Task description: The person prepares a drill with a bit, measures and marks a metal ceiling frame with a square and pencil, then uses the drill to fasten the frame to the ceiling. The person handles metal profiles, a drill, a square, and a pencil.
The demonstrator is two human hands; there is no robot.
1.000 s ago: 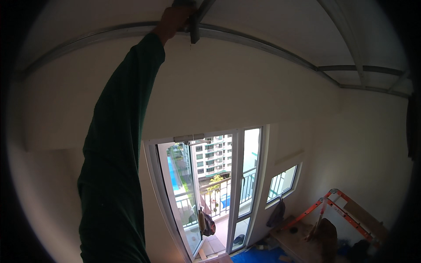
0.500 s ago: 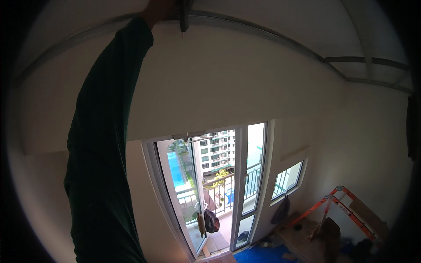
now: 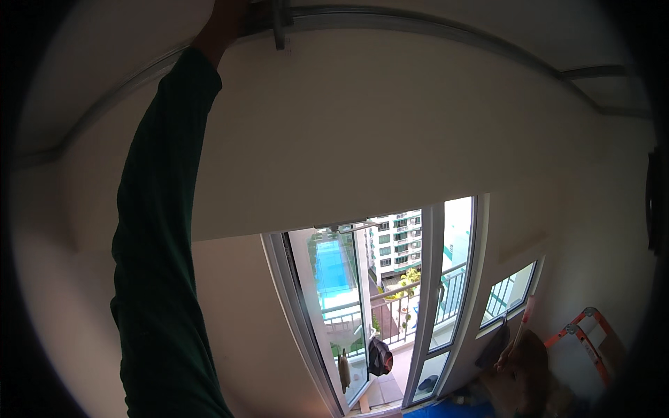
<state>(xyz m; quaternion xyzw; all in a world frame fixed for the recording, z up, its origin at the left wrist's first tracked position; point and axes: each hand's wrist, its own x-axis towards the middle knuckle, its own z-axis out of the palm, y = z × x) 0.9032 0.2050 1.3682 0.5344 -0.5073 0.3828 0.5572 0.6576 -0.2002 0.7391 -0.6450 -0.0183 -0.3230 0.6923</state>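
My left arm, in a dark green sleeve, reaches up to the ceiling. My left hand [image 3: 224, 31] is at the top edge of the picture against a grey metal ceiling channel [image 3: 390, 21], its fingers lost in shadow and cut off. Just right of it, a short metal piece [image 3: 279, 31] hangs down from the channel. Low on the right, my right hand [image 3: 519, 380] is in deep shade, closed around a slender stick-like tool [image 3: 523, 327] that points upward with a reddish upper end. Its exact kind cannot be made out.
Below the pale wall [image 3: 376, 125], a glazed door [image 3: 334, 299] opens onto a railed balcony, with a dark bag [image 3: 380, 357] hanging there. A small window [image 3: 509, 292] and an orange ladder [image 3: 589, 338] are on the right. Blue sheeting [image 3: 435, 409] lies on the floor.
The view has turned, so the door, window and ladder appear farther right. My left hand and the hanging metal piece show slightly farther left. My right hand stays low at the right with the tool.
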